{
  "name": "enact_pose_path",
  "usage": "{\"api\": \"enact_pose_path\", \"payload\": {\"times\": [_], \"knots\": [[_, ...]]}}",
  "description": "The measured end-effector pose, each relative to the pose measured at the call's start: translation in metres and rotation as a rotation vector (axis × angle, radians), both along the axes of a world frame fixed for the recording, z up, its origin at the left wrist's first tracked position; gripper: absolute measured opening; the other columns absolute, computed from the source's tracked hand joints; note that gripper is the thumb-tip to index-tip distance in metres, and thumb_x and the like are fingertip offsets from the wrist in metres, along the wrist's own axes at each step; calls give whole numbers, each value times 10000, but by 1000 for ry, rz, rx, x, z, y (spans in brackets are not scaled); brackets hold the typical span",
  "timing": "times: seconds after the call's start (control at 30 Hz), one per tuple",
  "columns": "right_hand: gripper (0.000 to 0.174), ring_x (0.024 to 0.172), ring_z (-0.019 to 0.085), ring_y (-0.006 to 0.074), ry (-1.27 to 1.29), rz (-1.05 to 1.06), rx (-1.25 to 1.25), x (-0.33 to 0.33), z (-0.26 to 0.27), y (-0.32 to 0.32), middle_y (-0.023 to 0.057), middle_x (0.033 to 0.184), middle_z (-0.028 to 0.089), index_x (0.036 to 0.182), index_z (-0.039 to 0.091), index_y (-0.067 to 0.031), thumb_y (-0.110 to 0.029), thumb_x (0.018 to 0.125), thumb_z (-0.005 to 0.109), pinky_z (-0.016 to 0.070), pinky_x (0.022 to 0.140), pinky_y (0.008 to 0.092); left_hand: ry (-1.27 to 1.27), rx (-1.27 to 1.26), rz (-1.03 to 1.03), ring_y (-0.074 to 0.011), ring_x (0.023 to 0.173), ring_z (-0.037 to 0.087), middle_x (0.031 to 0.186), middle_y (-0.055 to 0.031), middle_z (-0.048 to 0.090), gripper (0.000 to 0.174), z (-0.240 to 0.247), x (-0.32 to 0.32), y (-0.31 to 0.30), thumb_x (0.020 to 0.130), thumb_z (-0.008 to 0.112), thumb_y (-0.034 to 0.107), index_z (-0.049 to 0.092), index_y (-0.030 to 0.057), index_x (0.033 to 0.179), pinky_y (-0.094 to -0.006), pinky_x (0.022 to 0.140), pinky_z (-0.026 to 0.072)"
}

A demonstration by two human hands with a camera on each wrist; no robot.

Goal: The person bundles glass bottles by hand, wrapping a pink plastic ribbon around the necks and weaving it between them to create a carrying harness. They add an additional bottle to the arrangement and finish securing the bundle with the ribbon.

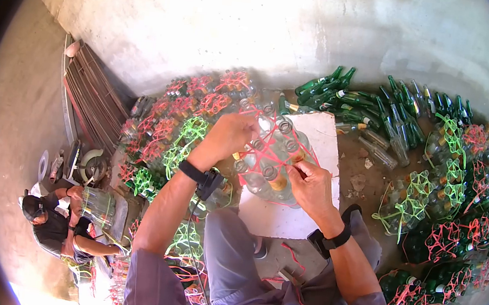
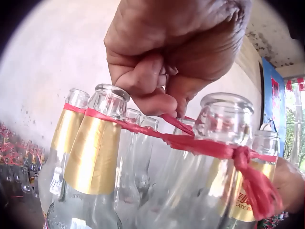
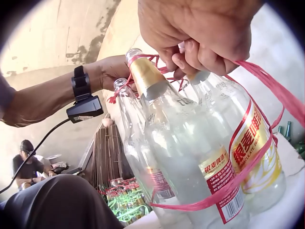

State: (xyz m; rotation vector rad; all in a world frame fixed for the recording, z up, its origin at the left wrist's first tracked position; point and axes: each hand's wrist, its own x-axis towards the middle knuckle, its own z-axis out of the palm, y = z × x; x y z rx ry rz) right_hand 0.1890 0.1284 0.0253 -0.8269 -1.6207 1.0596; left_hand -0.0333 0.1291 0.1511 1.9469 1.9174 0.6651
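Observation:
A bundle of clear glass beer bottles (image 3: 178, 136), some with gold neck foil, stands upright on a white board (image 1: 261, 218). Red plastic twine (image 2: 190, 142) loops round the necks and is knotted at one of them; another band (image 3: 205, 204) circles the bottles lower down. Over the far-left necks, my left hand (image 1: 228, 140) pinches a strand of the twine between thumb and fingers. At the near right of the bundle my right hand (image 1: 314, 191) has its fingers curled round the twine, with a length (image 3: 274, 88) trailing out past the knuckles.
Tied bottle bundles (image 1: 202, 97) crowd the left side, and more bundles (image 1: 451, 174) fill the right. Loose green bottles (image 1: 345, 100) lie along the wall (image 1: 280, 43). Another person (image 1: 55, 222) sits at the left near long dark strips (image 1: 96, 89).

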Motion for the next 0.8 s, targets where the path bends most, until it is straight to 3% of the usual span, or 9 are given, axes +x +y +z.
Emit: {"api": "enact_pose_path", "payload": {"times": [0.07,0.17,0.27,0.4,0.47,0.6,0.67,0.77,0.8], "knots": [[132,604,477,45,9,34,-108,-1,-1,0,22,644,598,907,708,50,-80,933,712,394,521,292,99,-65,-17,-165,691,656,767,-104,705,148,3,3,6,828,637,4,740,14,934,-330,670,517],[151,601,460,37,37,41,-140,-6,-8,2,2,628,566,893,708,54,-90,937,710,383,519,282,281,10,-111,-234,733,708,796,-141,726,160,-22,-12,19,820,637,1,753,31,927,-358,703,544],[178,593,451,39,28,57,-210,2,7,-2,-19,616,546,849,709,60,-96,934,712,376,518,278,247,-48,-96,-302,787,729,845,-171,735,174,-19,-10,20,811,651,6,767,55,931,-381,735,559],[212,591,457,37,102,140,-427,20,-7,9,-31,617,556,791,708,63,-98,927,717,374,516,273,322,-71,-89,-315,793,726,862,-172,734,186,-13,-2,15,802,660,2,775,67,933,-373,737,563],[239,587,471,34,119,148,-408,30,-20,16,-32,623,580,753,706,60,-109,922,724,375,512,264,563,-12,-56,-310,795,730,865,-163,737,190,-14,8,5,795,663,7,781,77,926,-368,745,565],[251,583,488,34,77,157,-384,33,-23,15,-20,619,602,749,707,63,-115,926,721,383,513,255,460,99,-73,-309,829,734,915,-157,754,197,-28,7,-10,832,673,55,767,62,1005,-388,765,572],[349,520,370,57,88,142,-330,29,-28,15,-21,526,447,638,574,50,-128,910,700,308,452,322,-104,121,55,-362,1042,704,1138,-203,729,357,-27,22,-26,864,717,164,701,42,1199,-436,890,557],[372,515,366,66,72,123,-314,30,-16,11,4,507,423,626,542,54,-126,910,699,309,450,336,123,284,-78,-425,1260,591,1374,-245,614,637,-30,57,-56,822,799,279,589,38,1373,-494,1030,489],[372,515,366,66,72,123,-315,30,-20,13,4,507,423,626,542,54,-126,910,699,309,450,336,123,283,-77,-425,1260,591,1374,-245,614,637,-30,66,-61,822,799,279,589,38,1373,-494,1030,489]]}}
